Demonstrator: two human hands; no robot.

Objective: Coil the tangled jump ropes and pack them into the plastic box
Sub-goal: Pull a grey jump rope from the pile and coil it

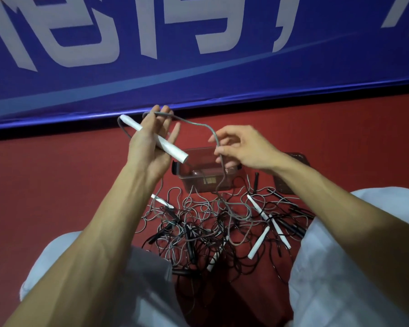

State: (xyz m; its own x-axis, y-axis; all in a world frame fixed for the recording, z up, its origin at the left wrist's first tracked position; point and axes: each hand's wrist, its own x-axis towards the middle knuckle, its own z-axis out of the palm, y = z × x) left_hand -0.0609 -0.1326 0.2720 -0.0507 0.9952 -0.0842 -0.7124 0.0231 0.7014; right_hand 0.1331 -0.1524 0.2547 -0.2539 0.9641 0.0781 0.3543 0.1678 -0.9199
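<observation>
Head view: left hand (149,147) grips a smooth white cylindrical handle (176,153), right hand (243,147) pinches its thin grey cord (198,125).

The right hand (241,147) and the white handle (156,138) in the left hand (149,142) cover parts of the plastic box (198,182); its label is too small to read. The right forearm hides most of a brown piece (282,185) beside it. The pinched grey cord (206,126) cannot be followed into the tangled pile (210,227). The top edge cuts the banner (198,79) lettering.
</observation>
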